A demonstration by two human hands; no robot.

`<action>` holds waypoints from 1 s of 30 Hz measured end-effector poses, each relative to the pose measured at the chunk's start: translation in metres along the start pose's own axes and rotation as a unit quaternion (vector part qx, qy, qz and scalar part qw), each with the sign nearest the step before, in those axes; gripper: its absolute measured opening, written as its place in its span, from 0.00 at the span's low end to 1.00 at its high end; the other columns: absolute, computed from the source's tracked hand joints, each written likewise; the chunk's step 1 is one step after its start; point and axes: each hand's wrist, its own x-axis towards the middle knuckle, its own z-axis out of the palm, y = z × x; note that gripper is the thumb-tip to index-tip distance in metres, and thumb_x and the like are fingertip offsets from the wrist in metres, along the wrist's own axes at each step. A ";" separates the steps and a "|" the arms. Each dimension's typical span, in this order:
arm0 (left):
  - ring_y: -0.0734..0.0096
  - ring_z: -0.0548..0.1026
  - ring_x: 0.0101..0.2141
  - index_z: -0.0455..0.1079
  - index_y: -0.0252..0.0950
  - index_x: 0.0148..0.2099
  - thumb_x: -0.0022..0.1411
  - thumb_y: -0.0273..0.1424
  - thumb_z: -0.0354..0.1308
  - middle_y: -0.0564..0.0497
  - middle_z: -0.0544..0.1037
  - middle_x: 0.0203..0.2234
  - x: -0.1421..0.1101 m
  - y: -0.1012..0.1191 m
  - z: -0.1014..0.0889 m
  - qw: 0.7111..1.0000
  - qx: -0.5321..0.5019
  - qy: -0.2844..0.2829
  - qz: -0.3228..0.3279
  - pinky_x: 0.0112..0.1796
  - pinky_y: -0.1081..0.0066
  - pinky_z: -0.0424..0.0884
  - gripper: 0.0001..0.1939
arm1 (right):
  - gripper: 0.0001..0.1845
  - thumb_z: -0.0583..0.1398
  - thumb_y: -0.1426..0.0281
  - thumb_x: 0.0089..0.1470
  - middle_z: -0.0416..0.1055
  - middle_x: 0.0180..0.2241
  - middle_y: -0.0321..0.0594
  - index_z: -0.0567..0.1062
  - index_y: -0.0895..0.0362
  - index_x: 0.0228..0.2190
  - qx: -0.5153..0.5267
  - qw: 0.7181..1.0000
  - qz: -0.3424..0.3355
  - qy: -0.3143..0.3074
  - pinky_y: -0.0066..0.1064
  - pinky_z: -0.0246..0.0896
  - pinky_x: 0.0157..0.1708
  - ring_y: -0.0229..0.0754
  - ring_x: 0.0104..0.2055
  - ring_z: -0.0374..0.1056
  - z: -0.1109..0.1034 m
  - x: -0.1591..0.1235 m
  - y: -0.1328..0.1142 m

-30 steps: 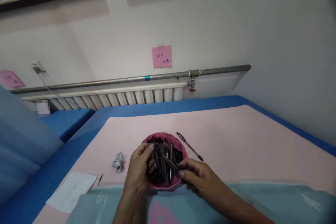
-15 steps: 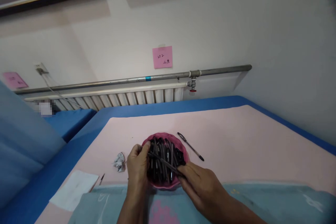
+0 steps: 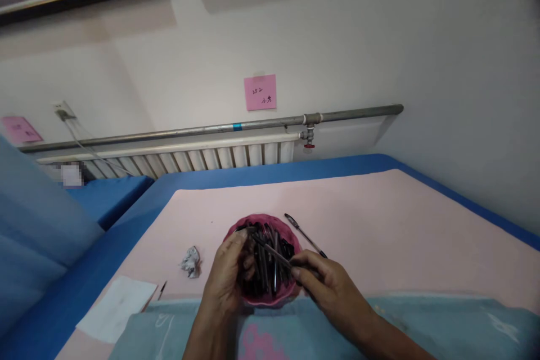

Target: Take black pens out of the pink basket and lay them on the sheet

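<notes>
A pink basket (image 3: 291,292) full of dark pens sits between my hands. My right hand (image 3: 333,287) pinches one end of a slim dark pen (image 3: 276,256), which slants over the basket with its far end towards my left hand. My left hand (image 3: 225,270) is at the basket's left side, its fingers curled over the rim and partly in shadow. A small dark piece shows by its thumb tip; I cannot make out what it is. Just beyond the basket, to the right, lies a clear pen with a black cap (image 3: 301,230).
Left of the basket lies a crumpled paper ball (image 3: 191,262). Nearer are a white sheet (image 3: 116,306) and a small dark pen-like piece (image 3: 162,289). A teal cloth (image 3: 426,320) covers the near edge of the pink surface (image 3: 363,214). Behind stand a radiator (image 3: 219,156) and pipe.
My left hand has come off the pen's end, with its fingers turned inward over the basket. The right hand still holds the pen, shifted slightly right.
</notes>
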 end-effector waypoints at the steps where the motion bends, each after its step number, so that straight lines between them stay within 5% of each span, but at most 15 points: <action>1: 0.86 0.52 0.13 0.62 0.35 0.29 0.47 0.40 0.61 0.62 0.58 0.14 -0.001 -0.001 0.002 0.999 -0.007 -0.032 -0.018 0.13 0.82 0.45 0.15 | 0.07 0.54 0.67 0.50 0.61 0.20 0.32 0.69 0.56 0.27 0.005 1.000 0.000 -0.005 0.25 0.51 0.22 0.34 0.22 0.55 0.001 0.000 0.001; 5: 0.87 0.51 0.12 0.60 0.35 0.28 0.46 0.36 0.63 0.63 0.56 0.11 -0.001 -0.002 0.003 0.997 0.010 -0.063 -0.045 0.13 0.82 0.44 0.14 | 0.07 0.53 0.68 0.50 0.62 0.21 0.32 0.70 0.57 0.28 -0.015 1.000 -0.011 -0.021 0.26 0.52 0.24 0.35 0.23 0.57 0.002 0.000 0.002; 13: 0.86 0.53 0.11 0.57 0.36 0.23 0.40 0.39 0.65 0.63 0.58 0.11 0.006 0.020 -0.025 0.991 0.016 0.117 0.069 0.12 0.81 0.46 0.19 | 0.08 0.53 0.69 0.49 0.64 0.21 0.33 0.71 0.56 0.26 -0.074 0.997 -0.035 0.002 0.27 0.52 0.25 0.36 0.25 0.58 -0.006 -0.001 -0.004; 21: 0.83 0.54 0.12 0.58 0.36 0.21 0.44 0.40 0.61 0.62 0.56 0.10 0.009 0.020 -0.037 0.964 0.157 0.181 0.113 0.14 0.79 0.51 0.17 | 0.08 0.54 0.66 0.48 0.55 0.15 0.29 0.68 0.56 0.23 0.045 0.999 0.025 0.009 0.25 0.46 0.17 0.32 0.17 0.51 -0.013 0.007 0.003; 26: 0.82 0.56 0.13 0.63 0.35 0.26 0.43 0.40 0.62 0.61 0.59 0.11 0.008 0.024 -0.038 0.958 0.188 0.191 0.106 0.14 0.79 0.51 0.15 | 0.08 0.54 0.66 0.50 0.54 0.14 0.27 0.66 0.57 0.24 0.118 0.991 0.055 0.009 0.24 0.41 0.15 0.29 0.14 0.48 -0.015 0.009 0.010; 30: 0.83 0.57 0.13 0.67 0.35 0.37 0.42 0.38 0.63 0.60 0.62 0.14 0.003 0.019 -0.026 0.974 0.180 0.123 0.060 0.13 0.80 0.49 0.19 | 0.09 0.55 0.64 0.49 0.52 0.14 0.26 0.65 0.56 0.24 0.159 0.985 0.071 0.006 0.24 0.39 0.14 0.29 0.14 0.46 -0.010 0.010 0.014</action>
